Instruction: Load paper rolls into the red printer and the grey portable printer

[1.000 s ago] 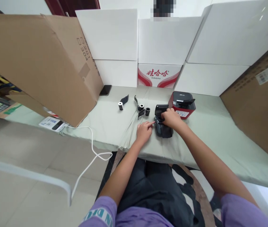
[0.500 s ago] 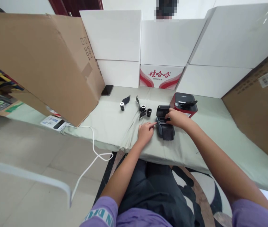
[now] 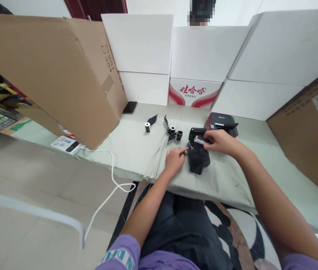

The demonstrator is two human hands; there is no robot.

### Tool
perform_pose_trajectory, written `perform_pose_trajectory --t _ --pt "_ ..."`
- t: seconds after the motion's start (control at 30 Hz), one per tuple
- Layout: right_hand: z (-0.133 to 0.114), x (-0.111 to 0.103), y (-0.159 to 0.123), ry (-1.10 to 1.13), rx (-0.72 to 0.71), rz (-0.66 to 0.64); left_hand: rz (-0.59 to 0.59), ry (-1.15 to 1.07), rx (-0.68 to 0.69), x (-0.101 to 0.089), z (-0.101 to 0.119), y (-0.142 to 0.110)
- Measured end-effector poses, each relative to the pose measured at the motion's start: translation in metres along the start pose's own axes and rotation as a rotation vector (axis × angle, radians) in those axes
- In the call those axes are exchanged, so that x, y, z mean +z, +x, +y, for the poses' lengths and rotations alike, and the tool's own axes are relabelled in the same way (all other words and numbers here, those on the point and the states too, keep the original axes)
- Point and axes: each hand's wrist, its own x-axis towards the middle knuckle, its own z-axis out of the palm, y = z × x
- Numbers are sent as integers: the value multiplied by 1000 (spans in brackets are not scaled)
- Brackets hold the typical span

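The right hand (image 3: 217,141) pinches a paper roll (image 3: 200,140) over the lid-raised portable receipt printer (image 3: 206,159), the black tail veiling its compartment, while the left hand (image 3: 175,161), fingers loosely apart, touches its edge.

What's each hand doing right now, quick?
Left hand: partly open, index finger at the black portable printer, nothing visibly held.
Right hand: closed on a paper roll.

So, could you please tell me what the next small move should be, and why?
Probably lift the roll clear: the right hand holds it at the open black device, with its dark strip draped over the front.
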Motion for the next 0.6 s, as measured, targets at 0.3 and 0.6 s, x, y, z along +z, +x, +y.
perform_pose_trajectory --t 0.3,0.6 --pt "-69 -12 21 547 -11 193 -18 32 -10 1 -1 2" --pt "-130 67 60 602 -198 144 72 149 -27 14 -8 8"
